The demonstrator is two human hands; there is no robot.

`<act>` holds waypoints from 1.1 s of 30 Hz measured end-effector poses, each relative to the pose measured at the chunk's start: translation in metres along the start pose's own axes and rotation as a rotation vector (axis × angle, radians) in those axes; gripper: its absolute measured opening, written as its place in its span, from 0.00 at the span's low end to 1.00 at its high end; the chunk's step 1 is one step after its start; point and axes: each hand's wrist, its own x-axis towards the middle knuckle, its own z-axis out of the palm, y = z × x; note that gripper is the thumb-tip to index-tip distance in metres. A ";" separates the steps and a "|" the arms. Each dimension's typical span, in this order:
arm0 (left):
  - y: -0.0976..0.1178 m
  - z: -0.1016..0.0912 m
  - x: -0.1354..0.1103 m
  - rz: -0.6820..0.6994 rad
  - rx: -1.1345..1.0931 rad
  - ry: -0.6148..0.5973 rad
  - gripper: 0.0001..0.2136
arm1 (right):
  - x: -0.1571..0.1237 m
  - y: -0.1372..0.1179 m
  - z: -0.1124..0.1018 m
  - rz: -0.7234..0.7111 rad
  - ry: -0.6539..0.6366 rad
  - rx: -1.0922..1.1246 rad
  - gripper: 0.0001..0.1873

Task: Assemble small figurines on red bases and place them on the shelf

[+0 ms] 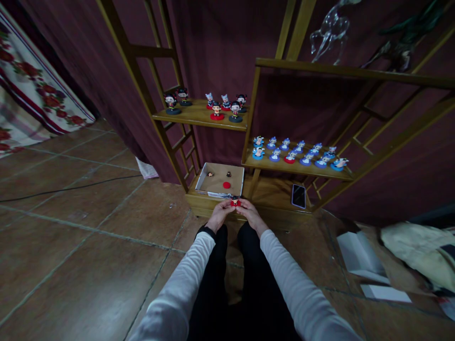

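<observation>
Between my two hands is a small dark-haired figurine (235, 201) on a red round base, held upright in front of the low shelf. My left hand (219, 213) pinches the base from the left side. From the right, the fingers of my right hand (250, 214) close on the same base. Just beyond my hands stands a shallow open cardboard box (234, 173). Inside it lie a loose red disc base (226, 185) and two small figure pieces, one at the left (210, 174) and one farther back (228, 174).
Several dark-haired figurines (235, 111) stand on the upper left shelf (199, 118). Rows of blue-based figurines (275, 155) fill the right shelf. A phone (298, 195) lies on the bottom board. Glass horse (332, 33) above; white box pieces (360, 255) on the floor at right.
</observation>
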 end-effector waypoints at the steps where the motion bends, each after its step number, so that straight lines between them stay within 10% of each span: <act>1: -0.001 -0.001 0.000 0.003 -0.004 0.007 0.22 | 0.000 0.000 0.000 -0.004 -0.001 0.001 0.27; 33: 0.009 0.004 -0.006 -0.022 0.006 0.010 0.21 | 0.001 0.002 0.003 -0.013 0.020 0.007 0.26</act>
